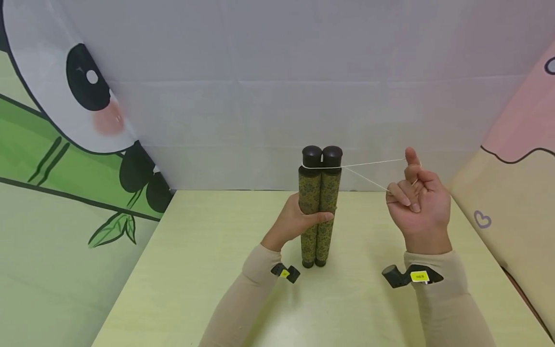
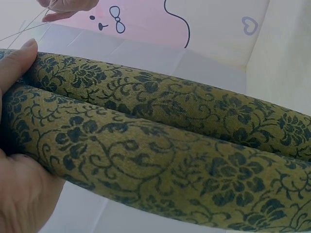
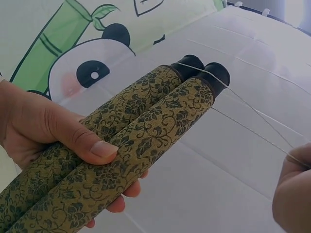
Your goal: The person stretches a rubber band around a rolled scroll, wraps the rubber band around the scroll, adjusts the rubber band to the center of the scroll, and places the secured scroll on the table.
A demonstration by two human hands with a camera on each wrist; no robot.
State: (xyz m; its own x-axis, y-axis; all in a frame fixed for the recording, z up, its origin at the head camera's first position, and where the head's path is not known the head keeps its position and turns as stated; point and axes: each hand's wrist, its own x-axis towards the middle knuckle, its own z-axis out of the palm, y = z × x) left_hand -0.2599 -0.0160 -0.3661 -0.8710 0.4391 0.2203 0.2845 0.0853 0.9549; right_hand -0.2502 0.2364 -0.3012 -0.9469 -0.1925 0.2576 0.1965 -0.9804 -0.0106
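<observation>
My left hand [image 1: 289,222] grips a rolled scroll [image 1: 309,195], two rolls side by side in olive brocade with dark flowers. Its thumb lies across the front, and in the right wrist view fingertips [image 3: 131,189] show past the far edge. The scroll stands nearly upright, its dark end knobs [image 1: 332,155] on top. Just under those knobs, a thin white string [image 1: 374,162] passes around both rolls and stretches rightward as two strands. My right hand [image 1: 420,205], palm toward me, holds the string with bent fingers, one finger raised with a strand over it.
Beneath the hands is a pale yellow table [image 1: 182,270]. A light grey cloth wall [image 1: 243,106] rises behind it. Printed panels flank the table, a panda and bamboo [image 1: 39,140] on the left and pink and cream [image 1: 511,183] on the right.
</observation>
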